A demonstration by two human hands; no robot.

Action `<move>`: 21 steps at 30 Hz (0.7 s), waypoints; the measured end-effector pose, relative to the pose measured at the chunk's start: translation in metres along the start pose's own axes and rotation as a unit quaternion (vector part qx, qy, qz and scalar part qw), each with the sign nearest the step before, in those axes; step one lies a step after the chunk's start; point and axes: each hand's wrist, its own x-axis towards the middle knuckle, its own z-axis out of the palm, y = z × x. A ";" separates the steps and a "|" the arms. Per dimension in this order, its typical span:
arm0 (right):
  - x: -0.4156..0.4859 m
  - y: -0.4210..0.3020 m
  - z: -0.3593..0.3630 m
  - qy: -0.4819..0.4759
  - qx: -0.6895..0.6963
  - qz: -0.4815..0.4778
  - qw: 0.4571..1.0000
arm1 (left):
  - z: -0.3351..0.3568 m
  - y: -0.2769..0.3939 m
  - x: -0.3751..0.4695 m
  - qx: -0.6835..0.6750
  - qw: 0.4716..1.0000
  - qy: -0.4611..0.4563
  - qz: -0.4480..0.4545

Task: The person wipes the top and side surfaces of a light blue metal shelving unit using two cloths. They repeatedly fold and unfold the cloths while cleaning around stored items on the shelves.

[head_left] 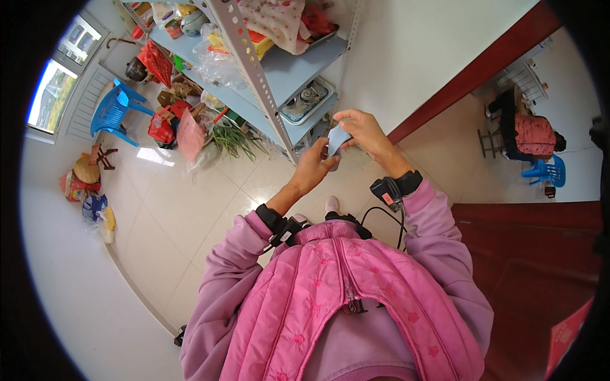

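Observation:
A small piece of light blue cloth (338, 136) is held up in front of me, near the corner post of the shelf. My left hand (310, 167) pinches its lower end between thumb and fingers. From the upper right, my right hand (366, 134) has its fingers around the other side, with the thumb and forefinger near the top edge. The cloth looks folded or bunched, and part of it is hidden by my fingers. Black devices with cables are strapped to both of my wrists.
A metal shelf (267, 90) holding bags, jars and a portable gas stove (307, 97) stands just ahead. Green onions (233, 140), bags and a blue plastic chair (116, 112) are on the tiled floor to the left. Beyond the doorway at right, a person (533, 135) sits.

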 end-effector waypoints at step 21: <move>-0.037 0.065 0.031 0.059 -0.280 -0.200 0.937 | -0.029 -0.006 -0.007 -0.400 0.906 0.028 -0.131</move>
